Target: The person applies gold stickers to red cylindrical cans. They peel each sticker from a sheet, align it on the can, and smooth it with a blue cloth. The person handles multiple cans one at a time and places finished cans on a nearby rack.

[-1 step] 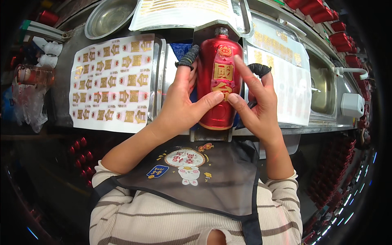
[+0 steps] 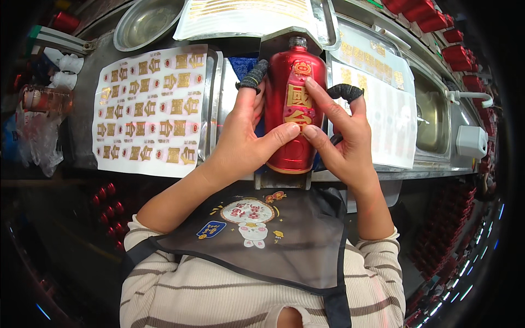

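A glossy red bottle (image 2: 295, 154) with a bare threaded neck lies tilted in a metal holder (image 2: 268, 180), its neck pointing away from me. Gold characters and a small round emblem run down its front as a decal (image 2: 298, 97). My left hand (image 2: 254, 128) is closed round the bottle's left side, thumb pressed on the lowest character. With my right hand (image 2: 347, 134) I grip the right side, index fingertip just under the emblem and thumb beside the left thumb. Dark knitted finger covers show on both hands; some fingertips are hidden behind the bottle.
Left of the holder lies a white sheet of gold decals (image 2: 147, 112); more decal sheets (image 2: 377, 109) lie on the right. A metal bowl (image 2: 145, 27) and a striped gold sheet (image 2: 246, 16) are at the back. A sink (image 2: 432, 117) stands right, near several red bottles (image 2: 459, 57).
My right index fingertip has slid a little left and down onto the decal, below the emblem. The left hand has not visibly moved.
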A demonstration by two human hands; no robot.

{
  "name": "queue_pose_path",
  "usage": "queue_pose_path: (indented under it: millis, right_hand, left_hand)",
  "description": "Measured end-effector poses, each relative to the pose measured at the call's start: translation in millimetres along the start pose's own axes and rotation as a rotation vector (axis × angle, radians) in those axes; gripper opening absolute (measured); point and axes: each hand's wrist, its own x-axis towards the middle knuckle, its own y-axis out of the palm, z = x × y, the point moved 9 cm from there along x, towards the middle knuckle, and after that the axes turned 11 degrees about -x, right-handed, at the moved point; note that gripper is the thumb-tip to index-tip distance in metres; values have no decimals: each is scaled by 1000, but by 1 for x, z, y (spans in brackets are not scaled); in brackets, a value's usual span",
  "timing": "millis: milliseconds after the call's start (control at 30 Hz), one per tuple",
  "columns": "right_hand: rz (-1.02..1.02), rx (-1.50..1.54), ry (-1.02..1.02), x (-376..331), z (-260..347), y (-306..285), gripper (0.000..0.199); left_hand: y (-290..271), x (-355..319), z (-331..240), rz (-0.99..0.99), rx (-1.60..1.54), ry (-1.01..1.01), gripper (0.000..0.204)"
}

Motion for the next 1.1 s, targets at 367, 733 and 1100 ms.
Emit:
queue_pose_path:
  millis: [367, 733, 1100]
  right_hand:
    - [21, -160, 13, 15, -3, -3, 61]
    - [-13, -133, 36, 15, -10, -5, 62]
    - [47, -91, 135, 9, -18, -8, 63]
  left_hand:
    - [4, 2, 1, -39, -28, 40, 71]
    - [8, 6, 5, -43, 0, 27, 63]
    - [16, 8, 8, -26, -4, 45, 61]
